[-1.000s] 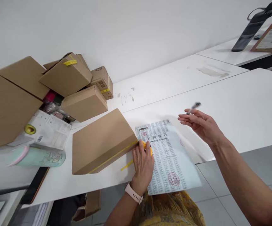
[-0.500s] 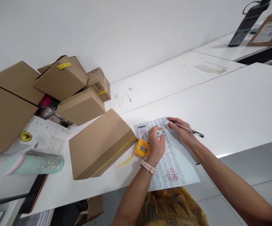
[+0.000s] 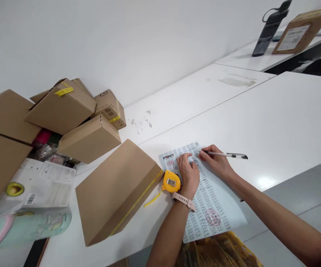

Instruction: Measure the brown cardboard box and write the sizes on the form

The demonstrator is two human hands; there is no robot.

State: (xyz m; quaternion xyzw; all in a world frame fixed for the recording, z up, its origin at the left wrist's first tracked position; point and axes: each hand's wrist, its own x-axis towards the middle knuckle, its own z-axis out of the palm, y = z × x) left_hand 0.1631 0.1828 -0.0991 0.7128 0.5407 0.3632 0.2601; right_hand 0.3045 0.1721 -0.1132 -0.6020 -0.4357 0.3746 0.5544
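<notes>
My right hand grips a clear-barrelled pen, its dark-capped end pointing right and its writing end over the upper part of a printed sheet of paper. Small repeated text, a PONY logo and a round red stamp cover the sheet. Resting on the paper, my left hand lies with its fingers apart and holds nothing; a pink watch band circles that wrist. Beside it is a yellow tape measure, with a short end of tape drawn out.
A closed cardboard box lies left of the tape measure. Several more boxes are piled behind it. A mint bottle and a white package are at far left. A dark bottle and a labelled box stand at the far right.
The view has shifted, so the boxes and sheet appear lower. The pen in my right hand now lies closer to level. My left hand stays on the paper.
</notes>
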